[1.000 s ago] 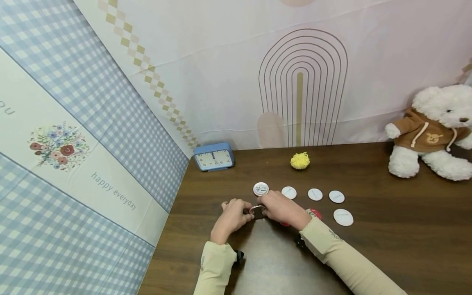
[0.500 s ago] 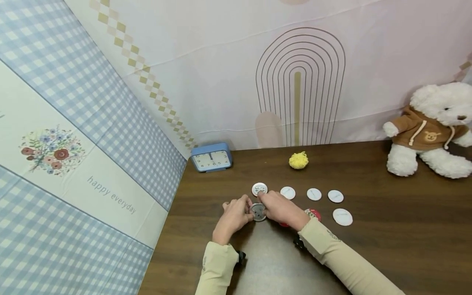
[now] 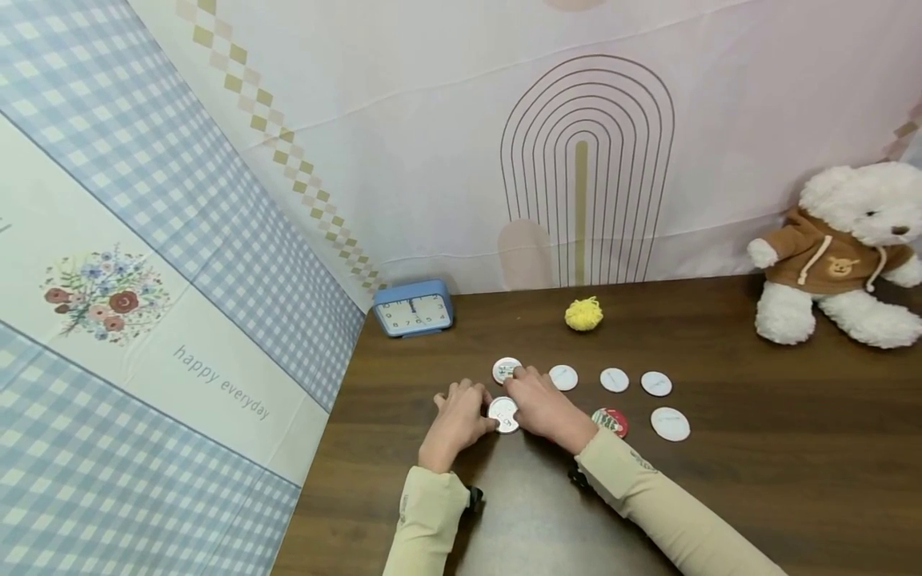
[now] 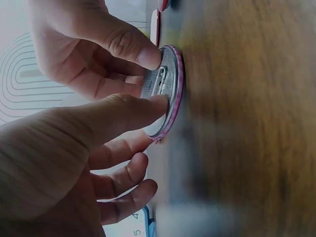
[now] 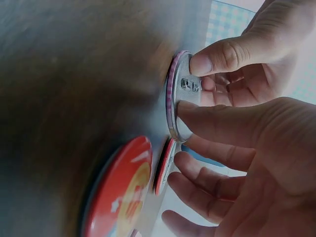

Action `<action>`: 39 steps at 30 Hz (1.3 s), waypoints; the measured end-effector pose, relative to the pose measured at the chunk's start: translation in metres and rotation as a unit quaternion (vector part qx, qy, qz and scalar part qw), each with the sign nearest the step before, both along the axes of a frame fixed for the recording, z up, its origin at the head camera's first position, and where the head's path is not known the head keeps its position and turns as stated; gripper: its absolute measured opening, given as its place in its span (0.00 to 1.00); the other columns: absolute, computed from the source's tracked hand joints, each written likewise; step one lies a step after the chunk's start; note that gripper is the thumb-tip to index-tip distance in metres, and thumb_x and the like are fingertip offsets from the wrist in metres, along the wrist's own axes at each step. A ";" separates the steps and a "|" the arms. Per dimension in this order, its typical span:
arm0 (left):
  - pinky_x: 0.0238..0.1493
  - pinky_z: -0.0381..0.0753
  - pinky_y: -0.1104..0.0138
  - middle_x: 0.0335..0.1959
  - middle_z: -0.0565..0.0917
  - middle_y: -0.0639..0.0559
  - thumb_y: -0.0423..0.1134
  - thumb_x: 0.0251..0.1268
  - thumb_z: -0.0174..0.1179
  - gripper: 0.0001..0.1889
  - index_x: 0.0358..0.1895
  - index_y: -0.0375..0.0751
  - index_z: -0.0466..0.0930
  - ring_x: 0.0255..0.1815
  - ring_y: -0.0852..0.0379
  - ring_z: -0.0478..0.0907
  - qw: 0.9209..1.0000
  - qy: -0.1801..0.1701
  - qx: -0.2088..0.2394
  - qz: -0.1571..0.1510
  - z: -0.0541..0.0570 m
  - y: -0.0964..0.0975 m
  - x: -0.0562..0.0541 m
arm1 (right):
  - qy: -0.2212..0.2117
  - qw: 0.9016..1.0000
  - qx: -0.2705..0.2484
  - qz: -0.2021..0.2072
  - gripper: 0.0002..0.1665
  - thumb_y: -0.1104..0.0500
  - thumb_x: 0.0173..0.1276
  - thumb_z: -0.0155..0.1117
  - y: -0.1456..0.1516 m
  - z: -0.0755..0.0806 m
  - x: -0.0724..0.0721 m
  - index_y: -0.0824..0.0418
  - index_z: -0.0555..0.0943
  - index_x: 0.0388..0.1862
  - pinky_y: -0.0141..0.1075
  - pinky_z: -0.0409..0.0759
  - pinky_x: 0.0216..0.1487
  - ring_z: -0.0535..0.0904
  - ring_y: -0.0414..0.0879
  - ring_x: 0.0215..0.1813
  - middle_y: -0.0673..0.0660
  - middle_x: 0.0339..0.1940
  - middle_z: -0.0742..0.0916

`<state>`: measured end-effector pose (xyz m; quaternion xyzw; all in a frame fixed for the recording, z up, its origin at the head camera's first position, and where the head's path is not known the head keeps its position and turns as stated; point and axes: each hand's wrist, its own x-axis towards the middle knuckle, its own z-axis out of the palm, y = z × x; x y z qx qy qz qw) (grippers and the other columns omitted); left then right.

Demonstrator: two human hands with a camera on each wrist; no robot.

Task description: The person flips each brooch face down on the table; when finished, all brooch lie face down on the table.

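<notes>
A round pin badge (image 3: 503, 414) is between my two hands, back side up, close over the brown table. Its metal back carries a safety-pin clasp (image 4: 160, 81), and a pink-purple edge shows in both wrist views. My left hand (image 3: 455, 418) pinches the badge from the left, its thumb (image 4: 143, 109) on the back and fingers at the rim. From the right, my right hand (image 3: 549, 410) pinches it too, thumb (image 5: 207, 116) pressed on the back near the edge. The badge's front is hidden underneath.
Several white-backed badges lie beyond and to the right, including one badge (image 3: 507, 370) just behind my hands. A red badge (image 3: 611, 421) lies face up by my right wrist. Farther back are a blue clock (image 3: 413, 309), a yellow pompom (image 3: 583, 314) and a teddy bear (image 3: 839, 256).
The badge in my hands has tilted from nearly upright and dark to lying flatter, its back now bright. Both hands stay around it; my right forearm has shifted slightly left.
</notes>
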<state>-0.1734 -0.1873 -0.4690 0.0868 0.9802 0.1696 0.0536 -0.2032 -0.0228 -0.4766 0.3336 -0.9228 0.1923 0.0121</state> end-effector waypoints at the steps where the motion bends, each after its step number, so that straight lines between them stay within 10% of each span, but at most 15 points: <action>1: 0.55 0.62 0.39 0.37 0.75 0.51 0.40 0.56 0.76 0.11 0.36 0.43 0.83 0.48 0.43 0.72 1.000 -0.004 0.001 0.000 0.000 0.000 0.000 | -0.002 1.000 0.005 -0.003 0.12 0.73 0.48 0.73 0.000 0.000 0.000 0.65 0.80 0.30 0.55 0.75 0.38 0.76 0.61 0.40 0.62 0.35 0.79; 14: 0.51 0.61 0.43 0.38 0.75 0.49 0.42 0.59 0.73 0.10 0.37 0.42 0.84 0.46 0.44 0.70 0.999 -0.014 -0.025 -0.016 -0.001 0.001 -0.004 | -0.018 0.999 0.030 -0.016 0.10 0.70 0.53 0.71 0.001 -0.001 -0.001 0.59 0.79 0.24 0.57 0.72 0.42 0.73 0.60 0.41 0.61 0.37 0.78; 25: 0.56 0.60 0.34 0.39 0.77 0.46 0.40 0.61 0.68 0.07 0.37 0.43 0.82 0.48 0.41 0.72 0.999 0.025 -0.047 -0.002 0.004 0.006 -0.003 | 0.004 1.000 0.014 -0.007 0.13 0.66 0.57 0.73 0.018 0.005 0.005 0.65 0.85 0.42 0.60 0.69 0.46 0.74 0.59 0.41 0.60 0.36 0.79; 39: 0.58 0.61 0.34 0.46 0.80 0.48 0.43 0.58 0.67 0.14 0.47 0.45 0.82 0.50 0.44 0.73 0.997 0.058 -0.023 -0.053 0.001 0.033 -0.001 | -0.020 0.998 0.049 -0.023 0.11 0.58 0.57 0.75 0.051 0.007 0.011 0.61 0.83 0.36 0.68 0.64 0.53 0.73 0.61 0.46 0.56 0.34 0.77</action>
